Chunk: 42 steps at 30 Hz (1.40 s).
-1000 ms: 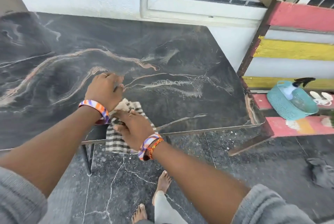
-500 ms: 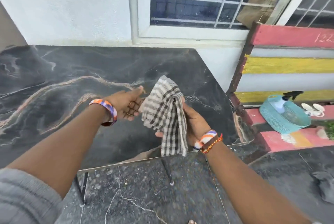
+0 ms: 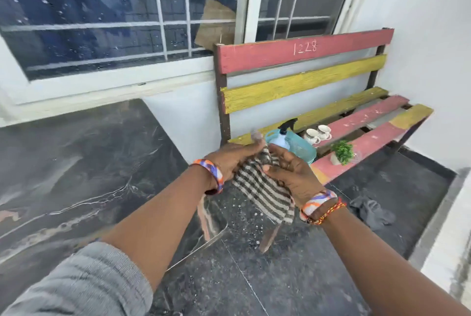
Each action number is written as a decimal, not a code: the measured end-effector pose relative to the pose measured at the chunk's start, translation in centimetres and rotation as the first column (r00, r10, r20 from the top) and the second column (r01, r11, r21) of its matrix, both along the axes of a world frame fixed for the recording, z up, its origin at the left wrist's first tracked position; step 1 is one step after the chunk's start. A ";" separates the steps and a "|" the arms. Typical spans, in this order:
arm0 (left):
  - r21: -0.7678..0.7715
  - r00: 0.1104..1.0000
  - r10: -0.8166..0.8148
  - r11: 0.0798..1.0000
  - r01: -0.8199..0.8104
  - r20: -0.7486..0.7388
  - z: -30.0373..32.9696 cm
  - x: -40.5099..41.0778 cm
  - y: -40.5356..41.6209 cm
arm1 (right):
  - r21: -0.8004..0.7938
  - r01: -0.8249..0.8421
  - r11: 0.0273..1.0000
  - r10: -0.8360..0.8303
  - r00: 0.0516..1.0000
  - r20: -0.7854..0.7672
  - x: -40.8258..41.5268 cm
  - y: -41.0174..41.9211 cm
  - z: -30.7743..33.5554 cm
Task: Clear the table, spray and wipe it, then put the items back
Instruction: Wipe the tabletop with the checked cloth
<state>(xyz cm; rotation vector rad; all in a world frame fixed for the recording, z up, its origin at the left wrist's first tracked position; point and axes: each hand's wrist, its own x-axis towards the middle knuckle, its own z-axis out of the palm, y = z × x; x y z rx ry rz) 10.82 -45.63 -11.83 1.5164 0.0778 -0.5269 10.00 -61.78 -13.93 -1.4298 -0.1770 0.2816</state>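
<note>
Head view: both hands (image 3: 265, 165) hold a crumpled, brown-and-cream striped cloth (image 3: 262, 192).

White plastered walls (image 3: 420, 22). Large window (image 3: 102, 15) with white grille bars and dark glass on the back wall, a second barred pane just right of it. Slatted wooden bench (image 3: 300, 58) painted red and yellow stands in the corner below the window, "1228" scratched on its top rail. Dark speckled stone floor (image 3: 254, 277) with thin joint lines. White ledge at right edge. Flat, even daylight.
</note>
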 end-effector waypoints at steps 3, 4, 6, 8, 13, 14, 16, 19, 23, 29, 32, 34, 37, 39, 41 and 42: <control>0.050 0.999 -0.038 0.998 0.037 0.027 -1.1 3.6 -4.7 | -0.024 0.047 0.999 -0.046 0.999 0.014 2.8 -5.6 -0.1; 0.065 0.998 -0.051 0.997 0.049 0.033 -1.5 4.6 -5.9 | -0.026 0.078 0.997 -0.078 0.997 0.009 3.5 -6.9 -0.2; 0.093 0.997 -0.058 0.994 0.053 0.049 -2.2 6.4 -8.0 | 0.009 0.164 0.986 -0.164 0.986 -0.012 5.4 -9.4 -1.0; 0.130 0.996 -0.016 0.991 0.004 0.091 -2.8 8.5 -9.3 | 0.050 0.248 0.967 -0.245 0.968 -0.057 7.4 -11.0 -1.9; 0.077 0.972 0.201 0.974 -0.212 0.121 -4.1 13.9 -9.6 | 0.130 0.278 0.952 -0.236 0.934 -0.270 12.9 -11.2 -3.7; 0.077 0.966 0.224 0.969 -0.235 0.128 -4.4 15.1 -9.4 | 0.122 0.230 0.965 -0.178 0.925 -0.337 14.0 -10.8 -3.9; 0.083 0.958 0.251 0.961 -0.264 0.139 -5.2 17.3 -8.8 | 0.072 0.129 0.989 -0.084 0.894 -0.440 16.2 -9.9 -4.6; 0.153 0.943 0.302 0.935 -0.321 0.138 -7.0 21.0 -7.3 | -0.067 0.049 0.997 -0.074 0.894 -0.443 20.1 -8.7 -6.6; 0.219 0.964 0.247 0.939 -0.264 0.100 -8.6 26.7 -5.0 | -0.244 -0.088 0.966 -0.010 0.926 -0.377 26.4 -7.5 -7.3; 0.292 0.994 0.006 0.956 0.025 -0.106 -10.4 33.8 -2.2 | -0.435 -0.197 0.879 0.056 0.947 -0.317 33.9 -6.5 -7.9; 0.551 0.992 -0.088 0.826 0.122 -0.087 -10.7 36.0 -2.2 | -0.573 -0.228 0.787 0.056 0.952 -0.302 35.8 -6.1 -9.2; 0.659 0.993 -0.114 0.744 0.109 -0.035 -10.8 36.6 -2.7 | -0.585 -0.228 0.779 0.028 0.943 -0.331 36.8 -6.3 -10.0; 0.649 0.994 -0.087 0.753 0.106 -0.060 -11.4 37.1 -3.5 | -0.477 -0.147 0.866 -0.100 0.886 -0.454 38.0 -7.1 -10.7; 0.510 0.994 -0.019 0.857 0.069 -0.104 -12.0 37.6 -4.1 | -0.356 -0.059 0.932 -0.162 0.813 -0.559 38.5 -7.8 -10.8; 0.357 0.976 0.088 0.934 -0.012 -0.198 -13.0 38.3 -5.1 | -0.286 -0.050 0.957 -0.155 0.743 -0.651 38.7 -8.7 -11.1; 0.292 0.959 0.118 0.956 -0.039 -0.259 -13.7 38.6 -5.8 | -0.268 -0.052 0.962 -0.148 0.727 -0.670 38.8 -9.2 -11.4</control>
